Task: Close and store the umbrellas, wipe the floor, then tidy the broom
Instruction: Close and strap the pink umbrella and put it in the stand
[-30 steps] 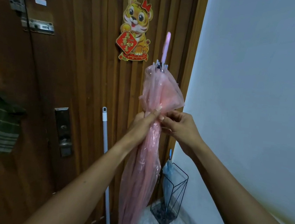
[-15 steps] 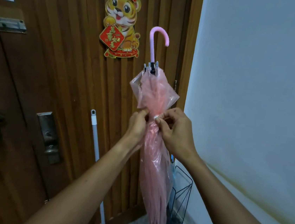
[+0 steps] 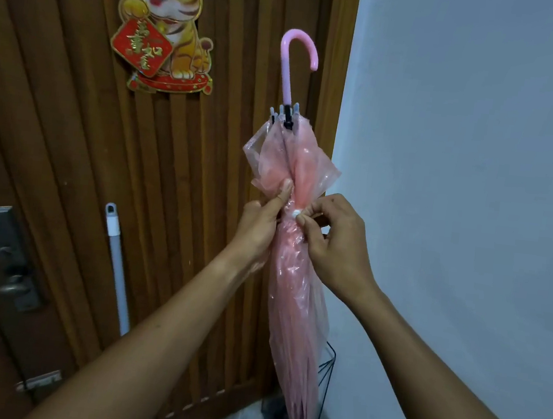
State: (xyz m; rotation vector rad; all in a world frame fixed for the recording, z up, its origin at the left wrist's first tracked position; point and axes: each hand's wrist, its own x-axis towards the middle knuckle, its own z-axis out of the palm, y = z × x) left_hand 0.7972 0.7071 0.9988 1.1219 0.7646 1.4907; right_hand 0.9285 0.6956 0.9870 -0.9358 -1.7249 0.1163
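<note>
While both hands [image 3: 300,232] pinch its strap, pink umbrella [image 3: 291,307] hangs upright

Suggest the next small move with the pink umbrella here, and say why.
Probably press the white snap shut to fasten the strap. The umbrella is folded, handle up, and both hands pinch its gathered canopy: the left hand bunches the plastic while the right hand has fingertips on the snap. The wire stand waits below for storing it.
</note>
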